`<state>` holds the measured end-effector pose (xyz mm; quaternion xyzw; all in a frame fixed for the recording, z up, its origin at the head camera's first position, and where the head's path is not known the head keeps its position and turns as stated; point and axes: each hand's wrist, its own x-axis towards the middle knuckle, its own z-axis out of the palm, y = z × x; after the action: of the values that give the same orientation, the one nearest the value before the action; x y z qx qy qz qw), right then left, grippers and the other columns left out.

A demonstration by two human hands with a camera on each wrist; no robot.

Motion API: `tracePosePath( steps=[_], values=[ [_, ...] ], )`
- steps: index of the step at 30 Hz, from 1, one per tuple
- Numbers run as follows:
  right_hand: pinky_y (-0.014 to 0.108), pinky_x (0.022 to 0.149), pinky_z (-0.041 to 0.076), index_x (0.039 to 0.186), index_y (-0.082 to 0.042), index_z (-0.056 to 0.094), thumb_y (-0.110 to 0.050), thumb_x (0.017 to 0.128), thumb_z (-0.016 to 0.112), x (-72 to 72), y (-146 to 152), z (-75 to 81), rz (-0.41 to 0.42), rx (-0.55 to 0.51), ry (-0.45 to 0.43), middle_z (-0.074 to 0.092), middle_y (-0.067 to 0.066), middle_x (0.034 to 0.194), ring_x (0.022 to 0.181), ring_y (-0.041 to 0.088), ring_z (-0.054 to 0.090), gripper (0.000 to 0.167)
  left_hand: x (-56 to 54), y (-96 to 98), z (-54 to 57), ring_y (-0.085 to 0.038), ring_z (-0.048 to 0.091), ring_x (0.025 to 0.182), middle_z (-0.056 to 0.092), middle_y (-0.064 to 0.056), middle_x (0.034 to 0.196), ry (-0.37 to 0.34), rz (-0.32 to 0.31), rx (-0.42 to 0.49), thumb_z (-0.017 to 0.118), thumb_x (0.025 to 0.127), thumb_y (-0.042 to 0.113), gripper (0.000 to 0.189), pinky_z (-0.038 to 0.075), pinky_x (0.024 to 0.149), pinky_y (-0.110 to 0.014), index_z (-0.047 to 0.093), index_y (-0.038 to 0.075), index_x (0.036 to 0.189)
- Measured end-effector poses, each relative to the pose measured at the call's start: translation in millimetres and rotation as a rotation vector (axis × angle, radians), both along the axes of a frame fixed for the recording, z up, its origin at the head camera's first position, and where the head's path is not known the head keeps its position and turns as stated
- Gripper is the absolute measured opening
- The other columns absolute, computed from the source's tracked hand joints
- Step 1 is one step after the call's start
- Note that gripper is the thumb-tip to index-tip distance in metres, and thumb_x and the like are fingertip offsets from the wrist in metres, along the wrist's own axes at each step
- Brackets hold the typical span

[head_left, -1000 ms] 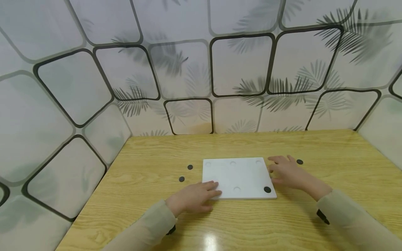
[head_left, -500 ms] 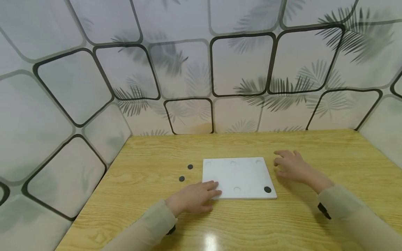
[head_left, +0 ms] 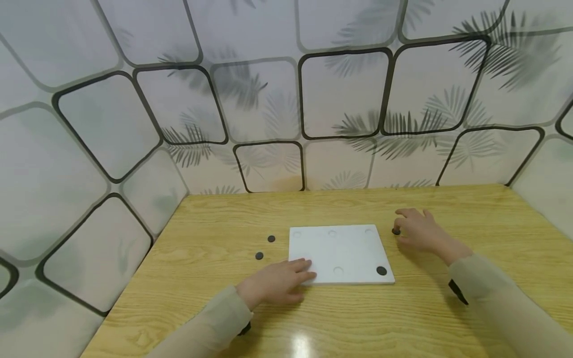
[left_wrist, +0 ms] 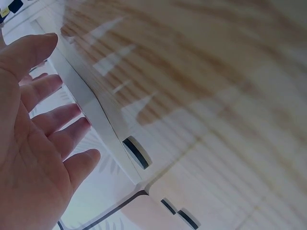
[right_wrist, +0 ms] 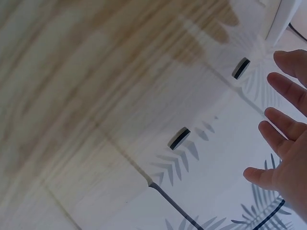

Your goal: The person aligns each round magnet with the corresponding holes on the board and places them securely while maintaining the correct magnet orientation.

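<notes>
So, likely early: one flat black disc (head_left: 381, 271) on the white rectangular board (head_left: 351, 251), four visible round recesses (head_left: 338, 270) unfilled; loose black discs (head_left: 271, 238) flank it on the wooden surface (head_left: 210, 278). Your left hand (head_left: 276, 282) rests on the board, fingers straight; your right hand's (head_left: 418, 232) grip is wide, holding nothing.

board (head_left: 344, 251) on the table (head_left: 358, 323), wall (head_left: 340, 164) behind
left of it, a farther disc (head_left: 271, 238) and a nearer disc (head_left: 259, 255); on its near right corner, a third disc (head_left: 381, 270); right of it, a fourth disc (head_left: 396, 231) at the right hand (head_left: 421, 231); on its near left corner, the left hand (head_left: 278, 282).
</notes>
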<state>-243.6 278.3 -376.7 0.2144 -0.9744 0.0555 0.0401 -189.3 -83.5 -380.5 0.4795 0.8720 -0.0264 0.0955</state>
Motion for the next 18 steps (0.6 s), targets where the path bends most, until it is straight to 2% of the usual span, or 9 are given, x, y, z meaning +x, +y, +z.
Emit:
tracePosePath(
  steps=[18],
  values=[
    [0.072, 0.083, 0.018, 0.08, -0.012, 0.063, -0.013, 0.074, 0.067, -15.3, 1.4, -6.2, -0.036, 0.046, -0.043, 0.045, 0.028, 0.118, 0.108, 0.046, 0.038, 0.007, -0.8, -0.6, -0.4, -0.018, 0.026, 0.128, 0.029, -0.008, 0.14, 0.011, 0.001, 0.004, 0.052, 0.088, 0.033, 0.051, 0.026, 0.102, -0.03, 0.038, 0.017, 0.135]
  ],
)
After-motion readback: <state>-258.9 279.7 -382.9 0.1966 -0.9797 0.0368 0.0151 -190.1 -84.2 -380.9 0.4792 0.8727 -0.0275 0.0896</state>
